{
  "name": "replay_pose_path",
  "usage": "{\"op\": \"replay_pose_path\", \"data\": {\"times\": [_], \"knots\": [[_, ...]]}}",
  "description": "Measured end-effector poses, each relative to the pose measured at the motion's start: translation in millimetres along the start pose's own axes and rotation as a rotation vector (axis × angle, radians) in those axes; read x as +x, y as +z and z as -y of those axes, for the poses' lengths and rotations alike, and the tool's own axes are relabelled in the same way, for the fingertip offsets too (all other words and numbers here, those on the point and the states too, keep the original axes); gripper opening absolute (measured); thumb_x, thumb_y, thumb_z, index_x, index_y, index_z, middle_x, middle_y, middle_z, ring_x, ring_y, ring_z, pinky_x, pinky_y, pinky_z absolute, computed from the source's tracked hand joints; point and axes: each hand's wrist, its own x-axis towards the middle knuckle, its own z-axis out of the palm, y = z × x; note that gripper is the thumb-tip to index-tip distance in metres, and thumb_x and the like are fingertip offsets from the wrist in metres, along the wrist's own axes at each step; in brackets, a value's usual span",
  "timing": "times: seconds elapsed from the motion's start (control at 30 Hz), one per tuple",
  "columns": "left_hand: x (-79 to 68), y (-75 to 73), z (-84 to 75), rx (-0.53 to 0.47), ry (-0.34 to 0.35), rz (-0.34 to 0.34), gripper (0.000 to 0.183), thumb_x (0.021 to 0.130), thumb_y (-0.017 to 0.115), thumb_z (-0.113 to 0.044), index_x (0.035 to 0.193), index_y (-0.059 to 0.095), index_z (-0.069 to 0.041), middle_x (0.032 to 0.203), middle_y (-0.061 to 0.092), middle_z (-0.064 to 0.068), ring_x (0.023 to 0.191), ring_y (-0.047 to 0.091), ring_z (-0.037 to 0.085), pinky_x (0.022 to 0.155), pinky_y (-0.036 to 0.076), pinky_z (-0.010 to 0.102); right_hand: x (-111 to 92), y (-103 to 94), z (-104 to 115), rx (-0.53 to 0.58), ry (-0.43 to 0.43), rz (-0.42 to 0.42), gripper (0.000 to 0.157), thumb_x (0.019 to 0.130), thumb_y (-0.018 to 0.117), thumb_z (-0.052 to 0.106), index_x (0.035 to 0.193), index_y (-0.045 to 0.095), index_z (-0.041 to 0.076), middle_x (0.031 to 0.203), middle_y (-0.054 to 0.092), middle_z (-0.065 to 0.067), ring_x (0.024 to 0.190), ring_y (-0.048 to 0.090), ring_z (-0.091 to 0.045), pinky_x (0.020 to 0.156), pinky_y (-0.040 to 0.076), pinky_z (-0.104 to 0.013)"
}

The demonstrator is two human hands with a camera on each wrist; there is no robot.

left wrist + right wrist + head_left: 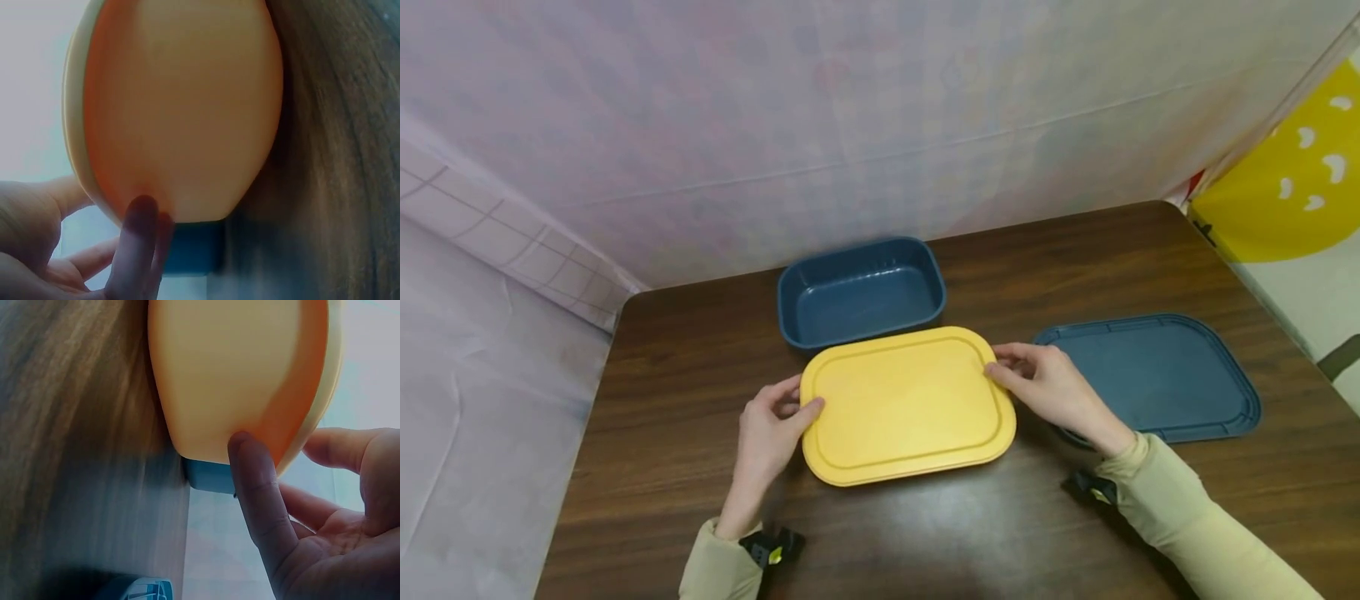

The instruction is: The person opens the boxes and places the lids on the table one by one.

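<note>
A yellow food box with a yellow lid on top (910, 408) is held level between both hands over the front middle of the table. My left hand (767, 433) grips its left end, the thumb lying on the lid and the fingers against the wall below the rim (78, 112). At the opposite end my right hand (1052, 387) holds it likewise, thumb above, fingers on the side wall (231, 381). Just behind stands a blue open box (865, 304), its inside bare. A flat blue lid (1165, 375) lies at the right, partly behind my right hand.
The brown wood-grain table (662, 417) has its back edge along a pale cloth curtain (850, 108). Past the table's right edge hangs a yellow patterned panel (1292, 183).
</note>
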Motion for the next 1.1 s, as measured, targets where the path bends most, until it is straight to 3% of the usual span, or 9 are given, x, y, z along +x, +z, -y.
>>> {"op": "replay_pose_path", "data": {"times": [0.2, 0.47, 0.7, 0.93, 1.1], "knots": [[-0.7, 0.0, -2.3, 0.004, 0.038, -0.056, 0.048, 0.092, 0.081, -0.019, 0.136, 0.07, -0.003, 0.112, 0.07, 0.019, 0.087, 0.071, 0.02, 0.066, 0.05, 0.014, -1.4, -1.6, 2.0, -0.006, -0.014, -0.022, 0.041, 0.104, 0.067, 0.026, 0.133, 0.068, -0.003, 0.106, 0.079, -0.017, 0.081, 0.064, -0.015, 0.064, 0.051, -0.021], [-0.9, 0.2, -1.9, -0.021, 0.052, -0.08, 0.046, 0.091, 0.081, -0.018, 0.134, 0.071, -0.003, 0.111, 0.072, 0.019, 0.082, 0.072, 0.019, 0.064, 0.051, 0.014, -3.1, -1.0, 3.0, -0.005, -0.042, -0.058, 0.038, 0.103, 0.068, 0.022, 0.131, 0.07, -0.004, 0.105, 0.078, -0.018, 0.081, 0.067, -0.016, 0.063, 0.051, -0.021], [-2.0, 0.6, -4.3, -0.045, 0.028, -0.106, 0.045, 0.091, 0.082, -0.019, 0.133, 0.073, -0.006, 0.111, 0.074, 0.017, 0.077, 0.061, 0.012, 0.065, 0.047, 0.016, -5.8, -0.3, 4.7, 0.013, -0.045, -0.105, 0.038, 0.103, 0.068, 0.022, 0.132, 0.069, -0.003, 0.107, 0.078, -0.019, 0.079, 0.066, -0.012, 0.06, 0.05, -0.021], [0.7, -4.1, -7.2, -0.228, -0.04, -0.003, 0.049, 0.096, 0.078, -0.019, 0.142, 0.064, -0.006, 0.12, 0.078, 0.021, 0.082, 0.074, 0.006, 0.07, 0.057, 0.014, -4.6, -1.0, 4.2, 0.029, -0.036, -0.094, 0.038, 0.104, 0.068, 0.023, 0.132, 0.069, -0.002, 0.107, 0.079, -0.02, 0.08, 0.068, -0.015, 0.06, 0.051, -0.021], [4.2, -6.7, -6.1, -0.392, -0.134, 0.106, 0.051, 0.099, 0.073, -0.016, 0.146, 0.057, -0.004, 0.112, 0.08, 0.013, 0.072, 0.07, 0.003, 0.057, 0.052, 0.017, -3.2, -0.8, 2.1, 0.046, -0.012, -0.072, 0.04, 0.105, 0.066, 0.025, 0.134, 0.068, -0.002, 0.113, 0.078, -0.022, 0.085, 0.073, -0.018, 0.065, 0.055, -0.021]]}}
